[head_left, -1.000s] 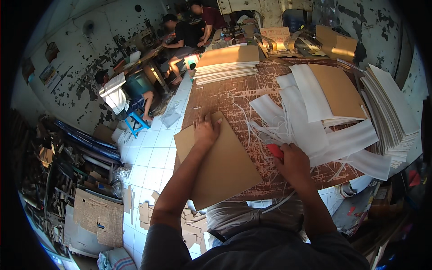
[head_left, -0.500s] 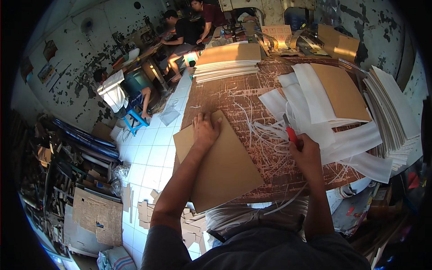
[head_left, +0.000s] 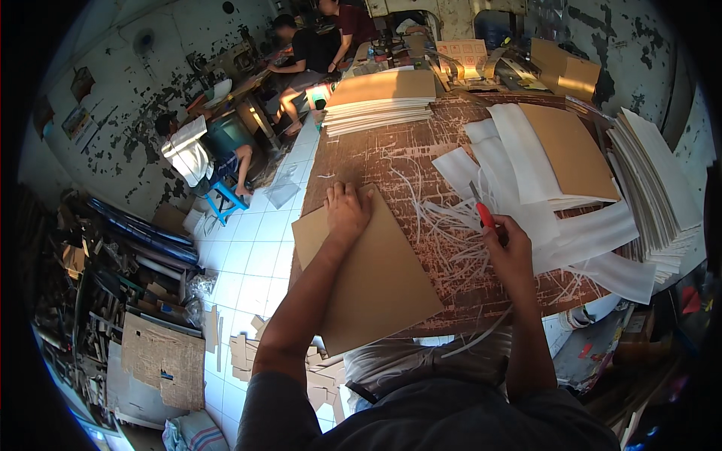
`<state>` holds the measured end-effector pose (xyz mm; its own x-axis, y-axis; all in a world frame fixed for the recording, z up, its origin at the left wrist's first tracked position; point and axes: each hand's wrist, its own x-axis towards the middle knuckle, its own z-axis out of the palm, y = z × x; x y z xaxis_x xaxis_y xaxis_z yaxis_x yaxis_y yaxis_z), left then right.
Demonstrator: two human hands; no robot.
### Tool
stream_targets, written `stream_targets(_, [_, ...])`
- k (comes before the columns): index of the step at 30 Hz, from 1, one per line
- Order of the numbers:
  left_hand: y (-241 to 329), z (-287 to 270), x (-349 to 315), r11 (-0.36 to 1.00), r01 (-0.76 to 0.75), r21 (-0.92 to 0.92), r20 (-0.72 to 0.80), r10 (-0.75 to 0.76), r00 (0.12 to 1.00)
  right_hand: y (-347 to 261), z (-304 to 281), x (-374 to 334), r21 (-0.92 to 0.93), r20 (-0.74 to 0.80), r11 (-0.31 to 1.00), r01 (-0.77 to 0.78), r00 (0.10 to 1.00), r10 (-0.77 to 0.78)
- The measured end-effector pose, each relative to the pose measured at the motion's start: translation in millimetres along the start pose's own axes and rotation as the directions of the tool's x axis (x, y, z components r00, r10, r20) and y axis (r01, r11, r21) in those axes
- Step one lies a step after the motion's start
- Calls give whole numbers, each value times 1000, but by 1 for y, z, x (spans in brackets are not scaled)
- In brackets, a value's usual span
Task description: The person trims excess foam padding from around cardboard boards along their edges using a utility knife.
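A brown cardboard sheet (head_left: 376, 289) lies at the near left of the worn wooden table, partly over its edge. My left hand (head_left: 348, 210) rests on the sheet's far end, palm down with the fingers spread. To the right, my right hand (head_left: 508, 242) is closed around a red-handled utility knife (head_left: 483, 213); its blade points away from me and to the left. Beneath and beside that hand lie a tangle of thin white strips (head_left: 451, 233) and several white foam sheets (head_left: 553, 233).
A brown-topped stack of sheets (head_left: 383, 89) stands at the table's far left. Another cardboard piece (head_left: 568, 150) lies on foam at the right, beside a leaning stack of white-edged sheets (head_left: 654, 195). Cardboard scraps (head_left: 323, 379) litter the tiled floor. Several people sit or stand at the far left.
My right hand and the knife have shifted slightly up and to the left. My left hand still lies on the cardboard sheet, nearly in place.
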<state>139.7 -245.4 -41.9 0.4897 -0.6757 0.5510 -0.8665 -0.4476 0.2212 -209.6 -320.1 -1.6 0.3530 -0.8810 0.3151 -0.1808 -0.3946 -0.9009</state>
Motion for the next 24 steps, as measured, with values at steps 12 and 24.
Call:
stream_targets(12, [2, 1, -4, 996, -51, 73, -18, 52, 998, -13, 3, -8, 247, 276, 940, -235, 947, 164])
stream_targets(24, [11, -10, -2, 993, -106, 49, -1, 106, 994, -9, 6, -16, 207, 258, 949, -236, 949, 180])
